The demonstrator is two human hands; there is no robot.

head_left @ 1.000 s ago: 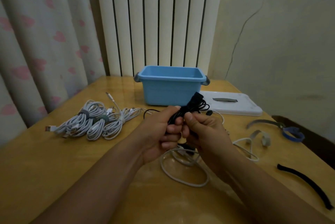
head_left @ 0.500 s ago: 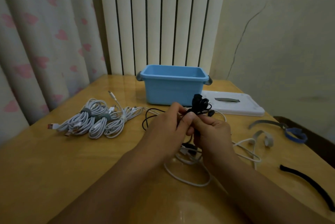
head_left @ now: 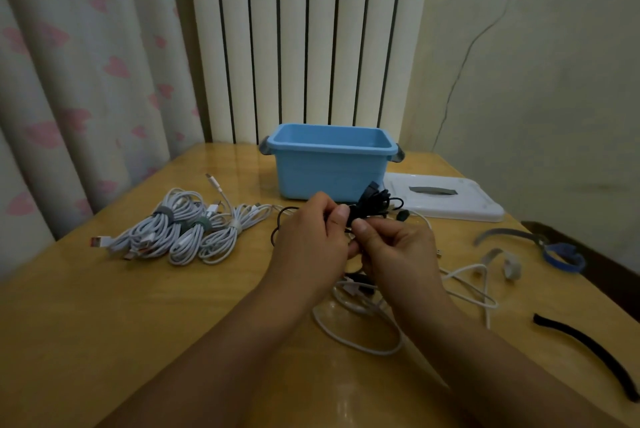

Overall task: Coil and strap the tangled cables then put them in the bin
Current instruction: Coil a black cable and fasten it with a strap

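left hand (head_left: 308, 240) and right hand (head_left: 398, 247) both pinch black cable bundle (head_left: 372, 207) above bench (head_left: 138, 306). loose white cable (head_left: 360, 334) just under hands. blue bin (head_left: 332, 164) right behind them, strapped white coils (head_left: 183, 230) off left, black strap (head_left: 588, 355) far right.

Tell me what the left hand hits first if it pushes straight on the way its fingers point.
The left hand points up and right, so it would first meet the black cable it pinches, then probably the blue bin beyond; depth is unclear.
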